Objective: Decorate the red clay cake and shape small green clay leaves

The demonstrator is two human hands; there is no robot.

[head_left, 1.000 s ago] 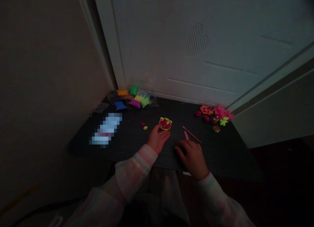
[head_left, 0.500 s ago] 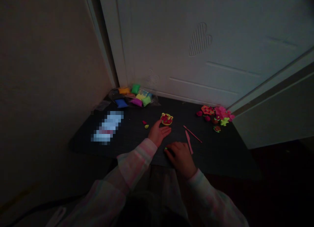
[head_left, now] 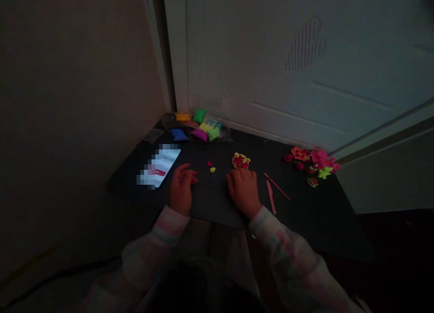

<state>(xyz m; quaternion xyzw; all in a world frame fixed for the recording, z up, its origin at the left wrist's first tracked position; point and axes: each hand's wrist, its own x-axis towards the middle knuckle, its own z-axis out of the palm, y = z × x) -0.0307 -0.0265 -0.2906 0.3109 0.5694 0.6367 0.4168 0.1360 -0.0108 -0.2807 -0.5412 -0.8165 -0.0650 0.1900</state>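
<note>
On the dark table, a small round clay piece (head_left: 240, 161), red with a yellow rim and yellow ear-like knobs, lies just beyond my right hand (head_left: 244, 192). That hand is back up, its fingers curled down at the near edge of the piece; whatever is under the fingertips is hidden. My left hand (head_left: 182, 189) is raised beside the phone, loosely curved with fingers apart and nothing visible in it. Between the hands and farther back lie a yellow clay bit (head_left: 212, 170) and a red clay bit (head_left: 209, 163).
A lit phone (head_left: 166, 164), partly blurred, lies at the left. Several coloured clay packets (head_left: 200, 133) lie at the back left. Right of my right hand are a pink plastic knife (head_left: 271, 196) and a thin pink stick (head_left: 277, 185). Bright clay flowers (head_left: 320, 159) and a little clay burger (head_left: 312, 182) are farther right.
My left hand has pulled back leftward from the round clay piece, towards the phone. My right hand has moved forward to that piece; the green bit at its thumb no longer shows. The view has shifted.
</note>
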